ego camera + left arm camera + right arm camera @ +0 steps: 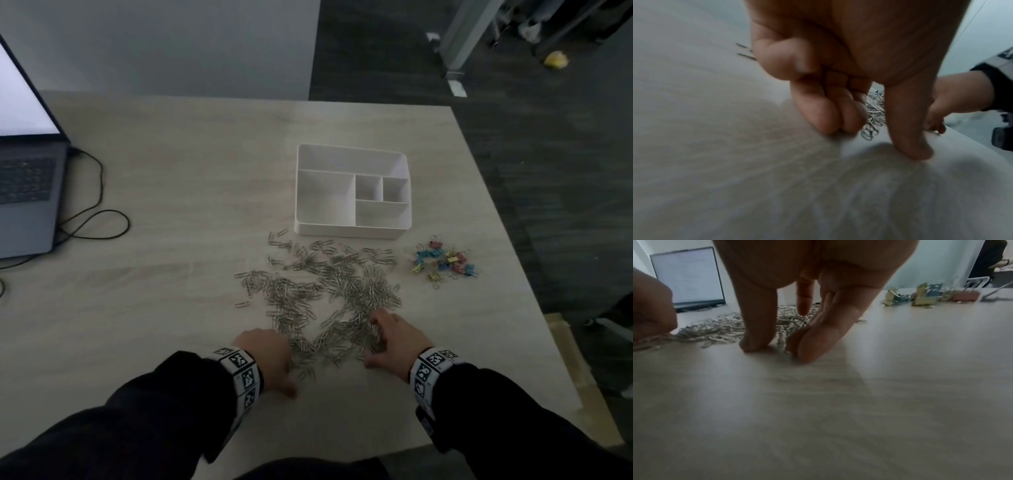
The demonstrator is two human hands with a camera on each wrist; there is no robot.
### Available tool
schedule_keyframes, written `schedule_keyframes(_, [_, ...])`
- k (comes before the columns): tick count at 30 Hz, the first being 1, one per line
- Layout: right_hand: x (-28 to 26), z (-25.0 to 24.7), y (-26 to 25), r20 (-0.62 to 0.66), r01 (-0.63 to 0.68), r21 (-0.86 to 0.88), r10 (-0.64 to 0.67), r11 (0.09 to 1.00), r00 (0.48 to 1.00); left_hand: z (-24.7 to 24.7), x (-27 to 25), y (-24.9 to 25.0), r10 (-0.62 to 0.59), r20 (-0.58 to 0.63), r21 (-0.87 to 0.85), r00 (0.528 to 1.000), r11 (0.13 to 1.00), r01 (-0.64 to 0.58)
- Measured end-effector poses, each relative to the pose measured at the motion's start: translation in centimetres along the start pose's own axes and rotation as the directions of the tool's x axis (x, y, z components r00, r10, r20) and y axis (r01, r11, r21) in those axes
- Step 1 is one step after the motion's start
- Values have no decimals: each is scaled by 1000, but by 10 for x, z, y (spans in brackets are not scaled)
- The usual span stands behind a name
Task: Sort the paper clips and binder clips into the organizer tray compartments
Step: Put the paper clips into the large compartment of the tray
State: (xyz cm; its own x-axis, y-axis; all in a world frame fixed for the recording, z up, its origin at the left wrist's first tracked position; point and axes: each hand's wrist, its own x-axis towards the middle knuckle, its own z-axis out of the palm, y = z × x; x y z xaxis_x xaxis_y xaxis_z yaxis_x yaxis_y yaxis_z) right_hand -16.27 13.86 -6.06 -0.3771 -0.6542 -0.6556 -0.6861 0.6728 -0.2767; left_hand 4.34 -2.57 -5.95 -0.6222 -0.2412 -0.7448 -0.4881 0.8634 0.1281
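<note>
A wide heap of silver paper clips (325, 294) lies on the pale wooden table in front of the white organizer tray (349, 230), whose compartments hold nothing. A small bunch of coloured binder clips (442, 262) sits right of the heap. My left hand (289, 368) is at the heap's near left edge, with bent fingers and thumb tip on the table. My right hand (376, 342) is at the near right edge. Its thumb and straight fingers (813, 344) touch the table with paper clips (715, 331) between them. Neither hand visibly grips anything.
An open laptop (27, 185) stands at the table's left, with a black cable (99, 219) looping beside it. The table's right edge runs just past the binder clips (925, 295), with dark floor beyond. A grey wall stands behind the table.
</note>
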Motion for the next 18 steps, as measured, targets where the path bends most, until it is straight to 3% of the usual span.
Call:
schedule_keyframes(4, [19,8,-18,-157,78,67,-67,995,985,-7,12,8,0,-134,-76,991,997,-10])
schedule_keyframes(8, [21,4,-28,-230,91,345,-10,934,973,-19,20,3,-18,-252,-203,968,979,-34])
schedule_keyframes(11, [10,0,-23,-303,115,464,35,878,952,-17,21,-12,-77,-284,-406,956,912,-48])
schedule_keyframes(13, [-1,-1,-20,-215,50,480,62,876,975,-11,18,-23,-102,-272,-540,957,839,-64])
schedule_keyframes(15, [-11,5,-25,-3,-11,529,15,848,1000,-8,14,-32,-148,-306,-598,940,798,-69])
schedule_keyframes(18, [-14,24,-40,309,-61,610,-166,790,936,-7,7,-47,-212,-318,-656,924,753,-53])
